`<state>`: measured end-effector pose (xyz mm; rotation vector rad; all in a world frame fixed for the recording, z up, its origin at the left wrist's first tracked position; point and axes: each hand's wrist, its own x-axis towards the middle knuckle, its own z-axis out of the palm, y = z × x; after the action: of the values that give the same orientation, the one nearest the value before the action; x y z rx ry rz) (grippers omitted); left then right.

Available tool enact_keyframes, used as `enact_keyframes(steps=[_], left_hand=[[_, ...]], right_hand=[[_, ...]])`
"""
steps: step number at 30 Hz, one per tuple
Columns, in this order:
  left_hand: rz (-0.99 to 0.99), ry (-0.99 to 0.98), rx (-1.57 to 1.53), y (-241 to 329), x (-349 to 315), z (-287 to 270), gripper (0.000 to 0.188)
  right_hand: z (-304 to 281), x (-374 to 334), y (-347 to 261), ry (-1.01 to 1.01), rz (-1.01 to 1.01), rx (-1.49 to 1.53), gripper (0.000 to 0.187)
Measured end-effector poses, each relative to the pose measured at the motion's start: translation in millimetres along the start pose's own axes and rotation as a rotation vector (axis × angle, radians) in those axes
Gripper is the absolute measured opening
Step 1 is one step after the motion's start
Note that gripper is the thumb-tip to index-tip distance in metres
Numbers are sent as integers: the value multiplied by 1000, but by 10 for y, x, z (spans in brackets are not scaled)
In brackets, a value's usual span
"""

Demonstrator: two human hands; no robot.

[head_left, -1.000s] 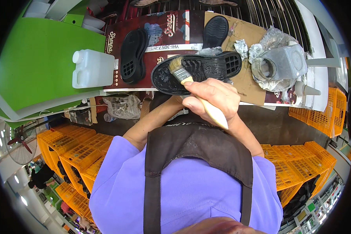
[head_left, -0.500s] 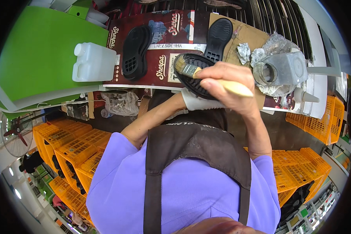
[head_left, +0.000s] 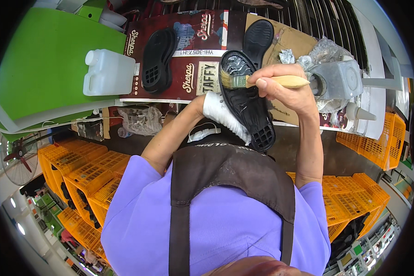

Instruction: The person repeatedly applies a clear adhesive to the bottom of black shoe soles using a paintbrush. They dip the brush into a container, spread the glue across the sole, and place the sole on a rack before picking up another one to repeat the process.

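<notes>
My left hand [head_left: 221, 115], in a white glove, grips a black shoe sole [head_left: 249, 108] from beneath; its fingers are partly hidden under the sole. The sole is tilted, with a gridded end toward me and a wet whitish film on its far end. My bare right hand [head_left: 285, 87] pinches the pale wooden handle of a paintbrush [head_left: 237, 82]. The bristles touch the sole's inner face near its left rim. Beyond it another black sole [head_left: 257, 39] lies on brown cardboard. More black soles [head_left: 159, 60], seemingly stacked, rest on the dark red cardboard to the left.
A white plastic jug [head_left: 109, 73] stands at the left beside a green surface [head_left: 55, 60]. At the right are a cut translucent container [head_left: 338, 80], crumpled plastic [head_left: 329, 50] and a nozzle bottle [head_left: 361, 112]. Orange crates [head_left: 85, 170] flank me on both sides.
The held sole has turned, its gridded end swinging toward me and coming into sight. The brush has shifted right and slightly down, and now lies nearly level. My left hand has rotated with the sole.
</notes>
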<state>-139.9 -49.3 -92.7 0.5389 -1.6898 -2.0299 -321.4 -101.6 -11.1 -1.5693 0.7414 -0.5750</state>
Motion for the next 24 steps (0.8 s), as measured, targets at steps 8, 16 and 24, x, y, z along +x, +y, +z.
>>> enact_keyframes(steps=[8, 16, 24], left_hand=[[-437, -152, -534, -27, -136, -248, 66], [27, 277, -616, -197, -237, -255, 46], [194, 370, -971, -133, -99, -186, 71]], right_hand=[[-39, -113, 67, -136, 82, 81, 20], [-391, -337, 247, 63, -19, 214, 21], [21, -212, 346, 441, -156, 218, 18]])
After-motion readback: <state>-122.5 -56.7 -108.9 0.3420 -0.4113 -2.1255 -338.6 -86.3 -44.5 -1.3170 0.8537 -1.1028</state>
